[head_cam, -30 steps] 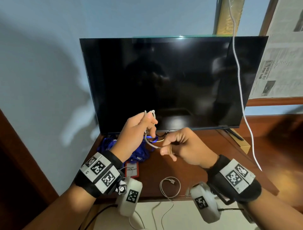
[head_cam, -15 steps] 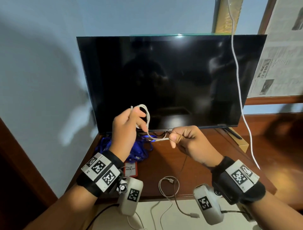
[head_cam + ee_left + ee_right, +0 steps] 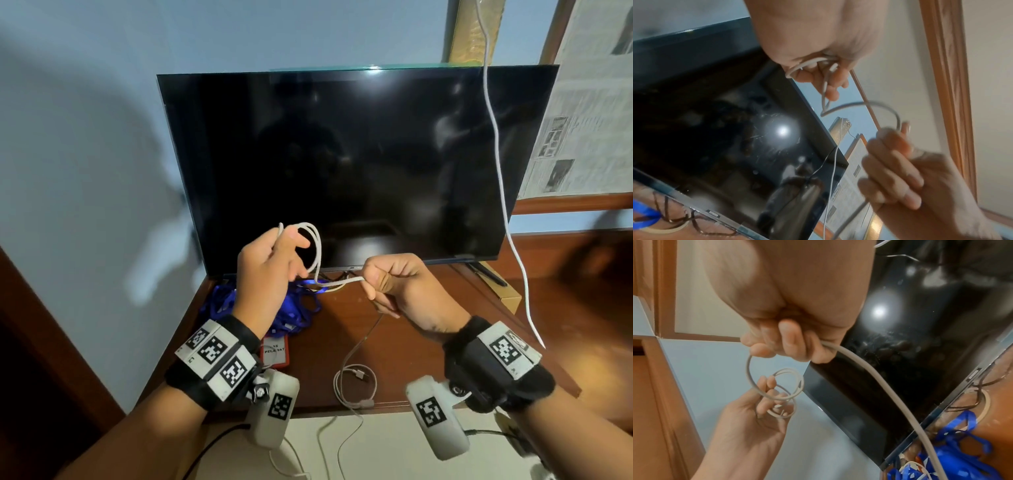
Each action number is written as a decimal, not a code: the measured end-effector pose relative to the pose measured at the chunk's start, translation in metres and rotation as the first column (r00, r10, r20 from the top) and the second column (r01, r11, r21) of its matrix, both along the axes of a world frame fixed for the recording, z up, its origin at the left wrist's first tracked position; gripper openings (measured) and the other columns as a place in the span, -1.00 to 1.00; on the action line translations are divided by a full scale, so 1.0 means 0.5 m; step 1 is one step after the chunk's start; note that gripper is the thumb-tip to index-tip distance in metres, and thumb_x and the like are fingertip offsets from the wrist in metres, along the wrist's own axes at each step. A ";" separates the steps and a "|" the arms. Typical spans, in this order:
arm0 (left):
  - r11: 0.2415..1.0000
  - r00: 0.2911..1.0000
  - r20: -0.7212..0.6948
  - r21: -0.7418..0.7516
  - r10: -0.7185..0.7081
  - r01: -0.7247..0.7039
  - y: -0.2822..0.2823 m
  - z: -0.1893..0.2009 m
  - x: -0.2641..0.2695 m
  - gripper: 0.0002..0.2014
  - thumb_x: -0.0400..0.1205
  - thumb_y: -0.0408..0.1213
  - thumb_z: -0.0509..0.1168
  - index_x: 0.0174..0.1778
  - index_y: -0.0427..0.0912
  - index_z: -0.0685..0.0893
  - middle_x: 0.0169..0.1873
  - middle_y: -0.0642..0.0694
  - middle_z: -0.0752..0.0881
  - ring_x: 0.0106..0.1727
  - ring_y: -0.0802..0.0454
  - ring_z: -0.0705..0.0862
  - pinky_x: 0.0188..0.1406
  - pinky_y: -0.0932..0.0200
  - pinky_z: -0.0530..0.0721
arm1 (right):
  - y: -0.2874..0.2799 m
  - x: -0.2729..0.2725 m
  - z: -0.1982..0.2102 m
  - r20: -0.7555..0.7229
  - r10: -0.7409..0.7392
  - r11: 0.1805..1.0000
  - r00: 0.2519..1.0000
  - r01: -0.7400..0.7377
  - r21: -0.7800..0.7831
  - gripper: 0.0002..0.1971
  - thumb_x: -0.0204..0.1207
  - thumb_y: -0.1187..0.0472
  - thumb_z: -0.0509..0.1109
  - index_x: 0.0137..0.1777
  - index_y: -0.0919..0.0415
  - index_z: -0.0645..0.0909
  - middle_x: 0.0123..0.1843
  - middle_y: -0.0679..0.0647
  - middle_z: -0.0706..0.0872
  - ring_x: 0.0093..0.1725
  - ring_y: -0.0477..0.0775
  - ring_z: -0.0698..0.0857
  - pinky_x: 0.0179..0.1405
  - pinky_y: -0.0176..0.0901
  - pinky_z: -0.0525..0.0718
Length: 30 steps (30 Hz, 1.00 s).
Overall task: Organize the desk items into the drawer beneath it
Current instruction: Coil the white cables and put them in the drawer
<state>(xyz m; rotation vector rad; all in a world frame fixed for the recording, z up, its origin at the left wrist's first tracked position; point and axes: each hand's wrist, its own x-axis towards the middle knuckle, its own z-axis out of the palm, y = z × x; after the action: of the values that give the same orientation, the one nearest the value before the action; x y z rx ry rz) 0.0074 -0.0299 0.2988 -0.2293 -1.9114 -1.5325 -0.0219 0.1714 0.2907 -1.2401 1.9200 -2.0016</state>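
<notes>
A thin white cable (image 3: 317, 250) hangs in loops above the brown desk (image 3: 428, 329), in front of the dark screen. My left hand (image 3: 270, 270) holds the coiled loops, fingers curled round them (image 3: 813, 65). My right hand (image 3: 390, 284) pinches the cable's straight run (image 3: 859, 363) a short way to the right; the rest trails down to the desk. In the right wrist view the loops (image 3: 785, 386) sit over the left hand's fingers. The drawer is out of sight.
A black monitor (image 3: 359, 164) stands at the desk's back. Blue lanyards (image 3: 298, 308) with a red card holder (image 3: 275, 351) lie at the left. A second white cable (image 3: 356, 383) lies coiled at the front edge. A white cord (image 3: 500, 178) hangs at the right.
Both hands have risen slightly and moved apart. The loop in the left hand has grown larger, with more cable wound into it, and the right hand has slid along the run.
</notes>
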 end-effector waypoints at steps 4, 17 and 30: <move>0.996 0.997 0.049 0.071 0.058 -0.061 -0.022 0.001 -0.016 -0.68 0.75 -0.20 0.14 -0.27 -0.17 0.67 -0.70 0.10 0.40 -0.52 0.06 0.45 -0.31 0.17 0.49 | 0.014 -0.012 -0.020 0.079 0.004 0.999 0.997 -0.001 -0.038 -0.62 0.58 0.14 0.26 -0.42 0.35 0.52 -0.63 0.15 0.33 -0.67 -0.01 0.25 -0.50 -0.16 0.26; 0.915 0.872 0.281 0.078 -0.401 0.395 0.026 -0.027 -0.004 -0.63 0.71 0.00 0.12 -0.21 -0.18 0.63 -0.29 -0.44 0.66 -0.14 -0.44 0.65 0.16 -0.34 0.56 | -0.020 0.003 -0.004 0.117 -0.108 0.990 0.987 0.118 -0.078 -0.59 0.71 0.43 0.04 -0.36 0.38 0.53 -0.64 0.12 0.35 -0.64 0.02 0.26 -0.56 -0.26 0.30; 0.664 0.588 0.314 0.434 -0.745 0.609 0.039 -0.019 0.014 -0.58 0.69 0.03 0.14 -0.45 -0.11 0.48 -0.64 -0.04 0.19 -0.62 0.09 0.26 -0.47 0.30 0.38 | -0.049 0.033 -0.013 0.130 -0.244 0.961 0.961 0.258 -0.104 -0.94 0.65 0.41 0.22 0.00 0.45 0.43 -0.56 -0.09 0.61 -0.65 -0.25 0.49 -0.63 -0.51 0.38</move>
<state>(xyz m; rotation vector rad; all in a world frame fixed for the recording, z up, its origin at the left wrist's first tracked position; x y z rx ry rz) 0.0144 -0.0105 0.2891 -0.5711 -2.0342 -2.5778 -0.0054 0.1472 0.2843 -0.9152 2.0145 -2.2868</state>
